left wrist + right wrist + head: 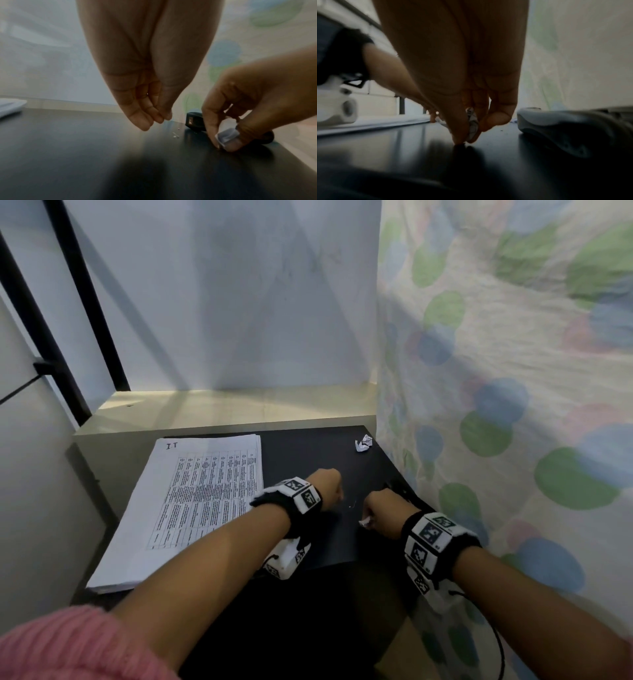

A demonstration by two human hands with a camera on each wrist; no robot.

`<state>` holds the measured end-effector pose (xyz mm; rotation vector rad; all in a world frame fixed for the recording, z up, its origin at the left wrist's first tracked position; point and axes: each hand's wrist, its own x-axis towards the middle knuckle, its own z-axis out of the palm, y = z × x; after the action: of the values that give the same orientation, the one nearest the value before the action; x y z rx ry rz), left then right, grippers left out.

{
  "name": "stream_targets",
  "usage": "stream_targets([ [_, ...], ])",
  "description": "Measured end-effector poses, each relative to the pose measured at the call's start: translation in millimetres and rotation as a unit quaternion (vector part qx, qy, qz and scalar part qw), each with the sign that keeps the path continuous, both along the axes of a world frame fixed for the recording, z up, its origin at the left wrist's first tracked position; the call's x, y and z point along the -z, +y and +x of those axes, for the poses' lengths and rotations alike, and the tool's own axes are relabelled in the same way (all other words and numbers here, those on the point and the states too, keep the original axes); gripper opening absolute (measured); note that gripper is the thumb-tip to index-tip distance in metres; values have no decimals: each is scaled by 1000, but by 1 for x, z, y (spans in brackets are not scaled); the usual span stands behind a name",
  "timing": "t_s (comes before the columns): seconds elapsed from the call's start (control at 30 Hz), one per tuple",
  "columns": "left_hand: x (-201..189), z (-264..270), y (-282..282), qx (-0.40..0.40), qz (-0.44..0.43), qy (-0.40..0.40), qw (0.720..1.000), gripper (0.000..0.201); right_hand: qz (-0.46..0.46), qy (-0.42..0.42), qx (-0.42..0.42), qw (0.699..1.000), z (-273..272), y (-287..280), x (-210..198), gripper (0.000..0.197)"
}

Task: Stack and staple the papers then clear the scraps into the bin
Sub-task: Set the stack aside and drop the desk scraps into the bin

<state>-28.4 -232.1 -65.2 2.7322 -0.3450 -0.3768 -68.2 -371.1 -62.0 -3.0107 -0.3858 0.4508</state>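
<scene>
A stack of printed papers (191,501) lies on the left of the black table (308,453). My right hand (368,517) pinches a small paper scrap (473,125) against the tabletop, seen also in the left wrist view as the scrap (226,136). The black stapler (400,491) lies just behind that hand, near the table's right edge. My left hand (159,120) hovers just above the table with fingertips bunched together; I see nothing between them. Tiny white bits (175,135) lie on the table between the two hands. A crumpled paper scrap (363,442) sits at the far right corner.
A curtain with coloured dots (496,405) hangs along the table's right edge. A pale ledge (222,409) and a white wall stand behind the table. No bin shows in any view.
</scene>
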Motion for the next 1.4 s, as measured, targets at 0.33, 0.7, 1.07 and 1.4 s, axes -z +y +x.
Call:
stream_targets([
  [0.33, -1, -1, -42, -6, 80, -25, 996, 29, -111, -36, -62, 991, -10, 7, 35, 34],
  [0.7, -5, -15, -52, 66, 183, -40, 980, 29, -22, -10, -15, 1000, -11, -12, 20, 34],
  [1.07, -33, -5, 13, -19, 92, -10, 996, 33, 116, -45, 78, 989, -4, -33, 8, 26],
  [1.4, -56, -54, 96, -51, 53, -30, 997, 33, 70, -60, 25, 995, 8, 18, 4, 28],
])
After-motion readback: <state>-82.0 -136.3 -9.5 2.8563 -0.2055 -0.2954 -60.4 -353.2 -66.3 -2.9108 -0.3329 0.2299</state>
